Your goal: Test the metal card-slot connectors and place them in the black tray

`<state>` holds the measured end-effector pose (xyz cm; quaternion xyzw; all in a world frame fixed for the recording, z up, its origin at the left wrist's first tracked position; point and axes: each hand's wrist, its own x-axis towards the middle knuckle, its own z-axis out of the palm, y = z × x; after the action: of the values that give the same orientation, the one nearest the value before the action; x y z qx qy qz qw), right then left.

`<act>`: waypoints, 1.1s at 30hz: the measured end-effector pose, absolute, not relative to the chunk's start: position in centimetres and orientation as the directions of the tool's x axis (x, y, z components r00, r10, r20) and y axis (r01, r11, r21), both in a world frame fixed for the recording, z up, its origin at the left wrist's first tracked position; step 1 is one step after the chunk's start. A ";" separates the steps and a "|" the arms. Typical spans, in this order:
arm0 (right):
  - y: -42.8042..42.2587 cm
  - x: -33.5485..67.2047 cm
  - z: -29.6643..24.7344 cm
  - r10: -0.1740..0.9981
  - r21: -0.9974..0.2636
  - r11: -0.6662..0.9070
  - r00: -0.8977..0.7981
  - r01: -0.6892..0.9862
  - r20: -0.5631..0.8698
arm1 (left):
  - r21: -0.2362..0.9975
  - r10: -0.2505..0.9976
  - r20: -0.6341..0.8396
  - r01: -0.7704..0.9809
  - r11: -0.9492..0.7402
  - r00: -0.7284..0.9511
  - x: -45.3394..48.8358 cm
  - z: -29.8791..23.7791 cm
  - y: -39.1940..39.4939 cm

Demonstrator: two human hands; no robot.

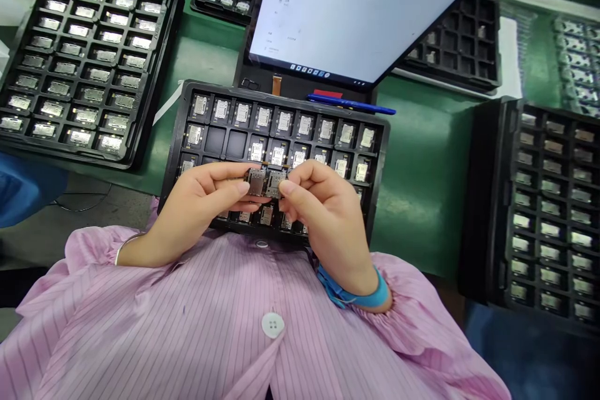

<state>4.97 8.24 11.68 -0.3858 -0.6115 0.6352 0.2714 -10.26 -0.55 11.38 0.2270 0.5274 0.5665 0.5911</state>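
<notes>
My left hand [204, 200] pinches a small square metal part [256, 182] between thumb and fingers. My right hand [323, 206], with a blue strap on its wrist, pinches a second small metal part [274, 182] right beside the first; the two parts touch or nearly touch. Both hands hover over the near rows of a black compartment tray [382, 137] that holds several more such parts. A few of its cells in the second row are bare.
A full black tray [175, 6] lies at the far left, another stack of trays [487, 200] at the right. A tilted monitor [365, 6] stands behind the middle tray, with a blue pen [351, 104] at its foot. Green mat [422, 187] covers the bench.
</notes>
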 end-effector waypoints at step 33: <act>8.0 5.0 11.7 0.792 -0.992 -0.060 -0.600 0.108 -0.113 | 0.885 0.905 -0.356 -0.395 0.247 -0.234 -10.5 11.2 -1.0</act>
<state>5.02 8.03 11.75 -0.3567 -0.6306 0.6345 0.2693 -10.54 -1.01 11.17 0.2346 0.5434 0.5672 0.5727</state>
